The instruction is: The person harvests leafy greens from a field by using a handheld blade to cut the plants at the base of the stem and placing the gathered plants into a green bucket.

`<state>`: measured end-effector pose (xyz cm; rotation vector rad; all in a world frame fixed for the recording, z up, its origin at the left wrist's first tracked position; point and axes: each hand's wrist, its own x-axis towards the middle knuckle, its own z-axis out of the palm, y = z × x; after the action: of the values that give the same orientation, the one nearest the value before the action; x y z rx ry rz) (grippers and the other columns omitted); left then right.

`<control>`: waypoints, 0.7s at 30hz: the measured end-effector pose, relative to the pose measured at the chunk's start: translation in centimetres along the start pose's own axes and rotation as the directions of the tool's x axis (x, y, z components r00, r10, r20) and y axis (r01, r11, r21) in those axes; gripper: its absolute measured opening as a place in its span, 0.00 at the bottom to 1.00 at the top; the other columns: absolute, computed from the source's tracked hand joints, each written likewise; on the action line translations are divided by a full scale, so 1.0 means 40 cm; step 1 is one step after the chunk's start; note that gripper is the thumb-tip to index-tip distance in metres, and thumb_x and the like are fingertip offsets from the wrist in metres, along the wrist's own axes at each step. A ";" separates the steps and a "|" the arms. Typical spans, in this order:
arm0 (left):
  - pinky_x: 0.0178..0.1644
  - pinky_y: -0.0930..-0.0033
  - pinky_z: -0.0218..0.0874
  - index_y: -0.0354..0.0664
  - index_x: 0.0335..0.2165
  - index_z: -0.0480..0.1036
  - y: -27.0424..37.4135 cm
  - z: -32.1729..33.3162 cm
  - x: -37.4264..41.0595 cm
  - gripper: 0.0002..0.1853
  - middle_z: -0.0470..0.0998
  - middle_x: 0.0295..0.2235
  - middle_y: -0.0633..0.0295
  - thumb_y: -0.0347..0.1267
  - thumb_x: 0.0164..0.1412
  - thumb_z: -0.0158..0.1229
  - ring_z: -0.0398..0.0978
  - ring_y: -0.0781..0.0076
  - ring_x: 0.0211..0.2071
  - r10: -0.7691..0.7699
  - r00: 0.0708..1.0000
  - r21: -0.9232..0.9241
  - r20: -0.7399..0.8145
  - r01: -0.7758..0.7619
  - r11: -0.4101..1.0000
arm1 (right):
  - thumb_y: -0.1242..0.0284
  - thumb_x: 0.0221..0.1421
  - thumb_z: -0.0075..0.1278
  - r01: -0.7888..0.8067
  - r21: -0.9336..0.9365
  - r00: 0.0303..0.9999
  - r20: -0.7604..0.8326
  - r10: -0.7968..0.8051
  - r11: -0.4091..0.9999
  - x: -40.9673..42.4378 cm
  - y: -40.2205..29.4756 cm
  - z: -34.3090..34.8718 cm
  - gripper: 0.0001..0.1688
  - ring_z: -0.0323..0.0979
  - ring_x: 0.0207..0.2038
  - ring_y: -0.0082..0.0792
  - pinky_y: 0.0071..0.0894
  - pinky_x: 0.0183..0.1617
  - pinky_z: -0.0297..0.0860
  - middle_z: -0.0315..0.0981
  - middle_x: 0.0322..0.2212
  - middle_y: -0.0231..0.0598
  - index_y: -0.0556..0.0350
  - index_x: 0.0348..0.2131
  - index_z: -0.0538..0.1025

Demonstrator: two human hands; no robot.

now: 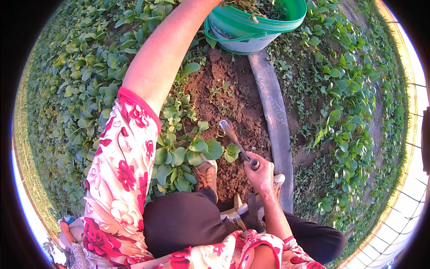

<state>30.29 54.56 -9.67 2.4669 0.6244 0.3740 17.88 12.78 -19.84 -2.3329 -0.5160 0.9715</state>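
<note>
My right hand (259, 170) is closed round the metal handle of a narrow hand weeding tool (235, 139), its flat blade pointing up and left over the loose brown soil (231, 111). My left arm stretches up to the top edge of the picture, beside a green and white plastic bucket (243, 42). The left hand itself is out of view beyond that edge. Pulled weeds (250, 7) lie in the bucket. Broad-leaved green plants (178, 156) grow just left of the tool, and small weeds (221, 94) stand in the soil ahead of the blade.
A flat dark hose or strip (277, 114) runs along the soil from the bucket towards my right foot. Dense rows of leafy plants (77, 84) grow on the left, more (346, 134) on the right. My left shoe (206, 178) is beside the plants. Another person (72, 235) is at the lower left.
</note>
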 end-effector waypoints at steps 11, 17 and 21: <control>0.43 0.58 0.66 0.34 0.38 0.72 -0.102 0.236 -0.491 0.22 0.75 0.32 0.52 0.40 0.49 0.64 0.75 0.55 0.36 -0.158 0.986 -0.042 -0.050 0.156 0.987 | 0.74 0.44 0.54 -0.076 -0.043 0.985 -0.157 0.068 0.996 -0.088 0.023 -0.059 0.17 0.64 0.17 0.17 0.22 0.25 0.64 0.68 0.13 0.36 0.60 0.37 0.79; 0.65 0.47 0.41 0.52 0.62 0.49 -0.144 0.437 -0.634 0.51 0.44 0.63 0.43 0.47 0.44 0.68 0.43 0.45 0.64 -0.205 0.900 0.326 0.384 0.076 0.942 | 0.72 0.46 0.54 -0.132 -0.032 0.986 -0.108 0.128 0.991 -0.090 0.043 -0.070 0.18 0.76 0.22 0.27 0.29 0.30 0.69 0.75 0.18 0.45 0.56 0.40 0.78; 0.61 0.51 0.49 0.49 0.55 0.61 -0.241 0.511 -0.661 0.34 0.55 0.60 0.58 0.37 0.50 0.63 0.51 0.53 0.60 0.024 0.962 0.261 0.272 -0.098 0.960 | 0.72 0.47 0.54 -0.021 -0.071 0.995 -0.102 0.013 0.997 -0.027 -0.025 -0.049 0.17 0.77 0.23 0.35 0.32 0.31 0.69 0.74 0.19 0.48 0.54 0.40 0.78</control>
<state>12.29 38.99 -35.03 2.7401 0.5128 -0.0288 18.48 12.31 -17.53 -2.4405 -0.4989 0.8501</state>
